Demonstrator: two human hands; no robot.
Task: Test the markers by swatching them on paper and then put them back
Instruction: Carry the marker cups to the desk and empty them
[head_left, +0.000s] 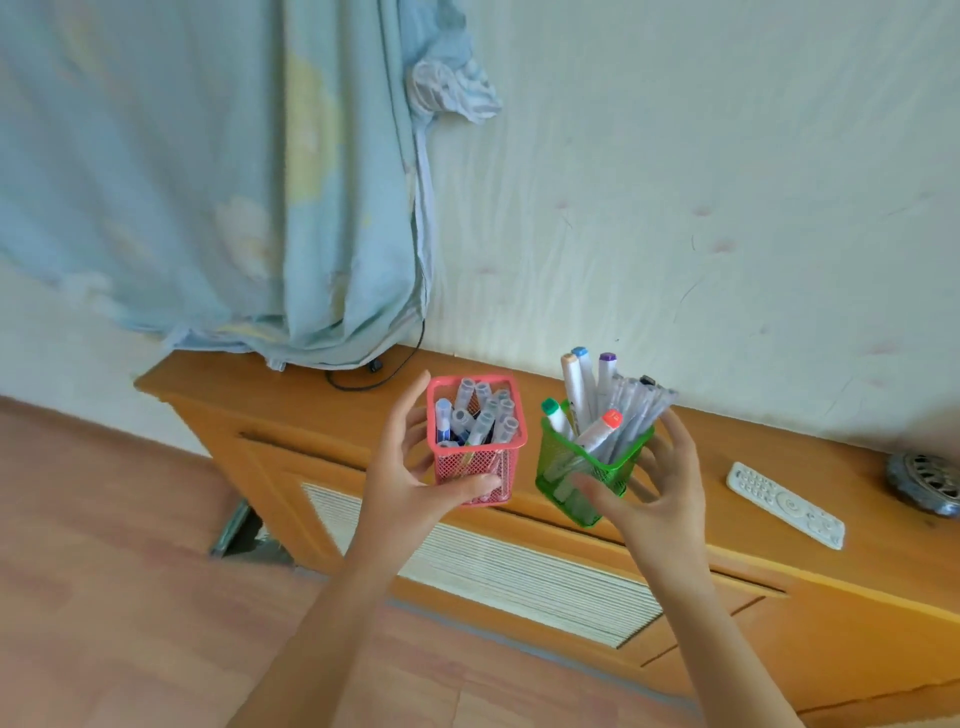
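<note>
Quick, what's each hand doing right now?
Left hand: grips the pink cup.
Right hand: grips the green cup.

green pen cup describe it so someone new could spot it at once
Find the long wooden cabinet against the pale wall. Of the two mesh cups there, the green pen cup is the one the right hand grips, nearer the white remote. Unlike the pink cup, it tilts and holds tall white markers with coloured caps.
</note>
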